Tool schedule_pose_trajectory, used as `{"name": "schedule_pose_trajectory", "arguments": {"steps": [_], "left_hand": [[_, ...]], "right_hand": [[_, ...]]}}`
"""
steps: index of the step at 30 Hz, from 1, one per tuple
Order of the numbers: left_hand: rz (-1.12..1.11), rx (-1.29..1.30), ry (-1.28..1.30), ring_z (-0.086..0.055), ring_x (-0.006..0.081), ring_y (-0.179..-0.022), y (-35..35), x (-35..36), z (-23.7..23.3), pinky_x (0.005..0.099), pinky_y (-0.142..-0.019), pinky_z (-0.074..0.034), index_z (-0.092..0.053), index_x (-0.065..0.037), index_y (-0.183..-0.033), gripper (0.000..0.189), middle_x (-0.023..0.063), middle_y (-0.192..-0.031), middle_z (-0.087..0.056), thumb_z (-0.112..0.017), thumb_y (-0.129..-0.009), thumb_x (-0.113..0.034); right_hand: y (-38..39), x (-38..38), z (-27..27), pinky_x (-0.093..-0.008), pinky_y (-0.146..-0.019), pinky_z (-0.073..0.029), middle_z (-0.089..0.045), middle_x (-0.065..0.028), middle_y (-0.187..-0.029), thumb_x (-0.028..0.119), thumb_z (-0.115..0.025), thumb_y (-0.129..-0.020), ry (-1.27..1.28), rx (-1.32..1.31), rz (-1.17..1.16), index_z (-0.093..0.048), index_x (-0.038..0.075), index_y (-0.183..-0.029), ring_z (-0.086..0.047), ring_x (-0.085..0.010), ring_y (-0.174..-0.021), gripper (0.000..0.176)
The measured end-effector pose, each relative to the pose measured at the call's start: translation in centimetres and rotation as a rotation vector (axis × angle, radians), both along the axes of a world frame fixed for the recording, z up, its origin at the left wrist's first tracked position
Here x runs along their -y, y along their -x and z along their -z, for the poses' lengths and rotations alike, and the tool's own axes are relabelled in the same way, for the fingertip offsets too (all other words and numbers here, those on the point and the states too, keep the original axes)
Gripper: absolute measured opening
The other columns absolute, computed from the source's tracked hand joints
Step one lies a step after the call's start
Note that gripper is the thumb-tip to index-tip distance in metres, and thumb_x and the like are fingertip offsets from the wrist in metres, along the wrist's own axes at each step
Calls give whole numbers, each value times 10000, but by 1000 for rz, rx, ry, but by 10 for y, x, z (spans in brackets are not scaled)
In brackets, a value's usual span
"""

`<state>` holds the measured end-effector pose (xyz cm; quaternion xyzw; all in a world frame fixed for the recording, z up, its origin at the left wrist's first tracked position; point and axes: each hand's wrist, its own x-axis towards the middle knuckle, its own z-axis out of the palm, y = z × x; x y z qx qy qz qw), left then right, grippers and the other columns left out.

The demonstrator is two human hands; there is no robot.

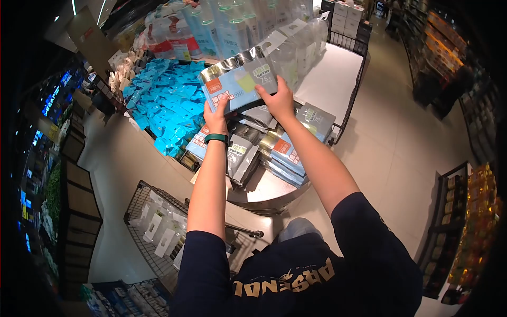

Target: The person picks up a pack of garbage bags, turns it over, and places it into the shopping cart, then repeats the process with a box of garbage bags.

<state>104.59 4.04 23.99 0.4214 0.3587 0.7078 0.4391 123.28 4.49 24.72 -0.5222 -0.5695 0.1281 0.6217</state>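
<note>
the pale display table (332,79) ran toward one o'clock, with a heap of bright blue plastic packets (169,105) at eleven o'clock and a dark wire trolley (138,208) at seven o'clock carrying small white packs (158,224). a loose pile of silver-and-blue foil packs (285,150) lay at the table's near end, so that much of the stacking looked done. one flat blue-and-silver foil pack (240,82) was not yet down: it hung in the air just above the pile, at twelve o'clock. the left hand (216,117) pinched its lower left corner and the right hand (279,101) gripped its right edge, both closed on it. a green wristband (217,138) sat on the left wrist. yellow lettering on the navy shirt (285,280) read "arsenal". the held pack bore an orange label and what looked like "75"; its other print was too small to read
</note>
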Motion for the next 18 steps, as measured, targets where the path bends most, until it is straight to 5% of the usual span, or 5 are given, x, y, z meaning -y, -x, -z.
{"name": "schedule_pose_trajectory", "arguments": {"steps": [9, 18], "left_hand": [[9, -143, -15, -648, 152, -883, -2, 2, -2, 295, -607, -569, -562, -66, -1178, 505, 55, -1039, -659, -807, -788, -274], [-9, -141, -24, -648, 138, -863, -1, -5, 6, 291, -566, -573, -581, -59, -1124, 450, 49, -1010, -667, -814, -782, -234]], "right_hand": [[2, -2, 6, -458, -925, -455, -577, -300, -1181, 472, -699, -826, -32, -1, -3, -451, -84, -1291, -569, -436, -1087, 767], [6, 3, 6, -454, -920, -441, -565, -264, -1178, 405, -697, -854, -163, 37, -15, -435, -63, -1303, -543, -426, -1086, 698]]}}
